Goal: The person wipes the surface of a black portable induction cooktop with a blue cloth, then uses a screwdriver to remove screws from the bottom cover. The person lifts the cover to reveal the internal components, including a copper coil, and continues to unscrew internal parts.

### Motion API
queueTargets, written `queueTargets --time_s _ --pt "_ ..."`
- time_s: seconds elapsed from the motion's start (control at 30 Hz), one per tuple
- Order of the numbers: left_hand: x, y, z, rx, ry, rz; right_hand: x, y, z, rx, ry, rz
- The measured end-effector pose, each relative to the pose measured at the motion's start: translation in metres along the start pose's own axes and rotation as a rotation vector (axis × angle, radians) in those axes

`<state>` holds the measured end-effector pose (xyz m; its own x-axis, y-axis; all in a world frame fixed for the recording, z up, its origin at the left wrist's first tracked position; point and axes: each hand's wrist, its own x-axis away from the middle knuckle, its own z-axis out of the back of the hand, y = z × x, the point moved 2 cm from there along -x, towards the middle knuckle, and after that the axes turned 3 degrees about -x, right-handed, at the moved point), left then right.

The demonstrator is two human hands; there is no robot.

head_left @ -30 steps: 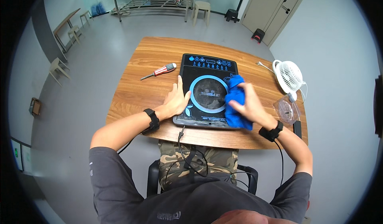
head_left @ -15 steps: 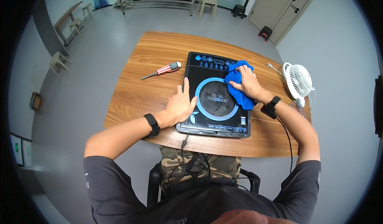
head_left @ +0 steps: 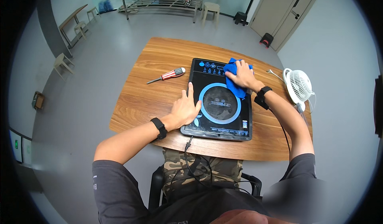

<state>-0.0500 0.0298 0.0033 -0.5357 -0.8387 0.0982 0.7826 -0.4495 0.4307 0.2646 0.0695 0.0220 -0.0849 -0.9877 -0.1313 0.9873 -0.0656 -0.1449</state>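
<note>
A black induction cooktop (head_left: 220,130) with a blue ring lies flat on the wooden table. My left hand (head_left: 185,109) rests on its left edge, fingers stretched out and thumb over the glass. Under my right hand (head_left: 244,77) a blue cloth (head_left: 236,89) is bunched against the upper right of the cooktop, covering part of the control panel. The fingers of that hand curl over the cloth and press it down. Left of the cooktop lies a screwdriver (head_left: 172,74) with a striped, starred handle, its shaft pointing to the lower left.
A white fan (head_left: 298,86) stands at the right of the table (head_left: 135,104), with a white plug (head_left: 271,72) near it. The cooktop's black cord (head_left: 186,152) hangs over the front edge to my lap. Stools (head_left: 210,10), a metal rack and a door are farther off.
My right hand and the cloth have moved up the cooktop, toward the control panel, and the cloth is more bunched. The whole view has shifted slightly. My left hand stays on the cooktop's edge.
</note>
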Motion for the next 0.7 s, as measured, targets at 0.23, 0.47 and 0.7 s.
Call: queueTargets --time_s 0.23,0.47,0.7 --pt "-0.001 -0.001 -0.002 0.013 0.011 -0.018 0.079 -0.057 0.023 -0.028 -0.230 0.246" --pt "0.000 -0.002 -0.003 0.044 0.032 -0.042 0.158 -0.113 0.030 -0.081 -0.201 0.635" --pt "0.001 -0.003 -0.002 0.053 0.009 -0.040 0.096 -0.084 0.024 -0.018 -0.196 0.519"
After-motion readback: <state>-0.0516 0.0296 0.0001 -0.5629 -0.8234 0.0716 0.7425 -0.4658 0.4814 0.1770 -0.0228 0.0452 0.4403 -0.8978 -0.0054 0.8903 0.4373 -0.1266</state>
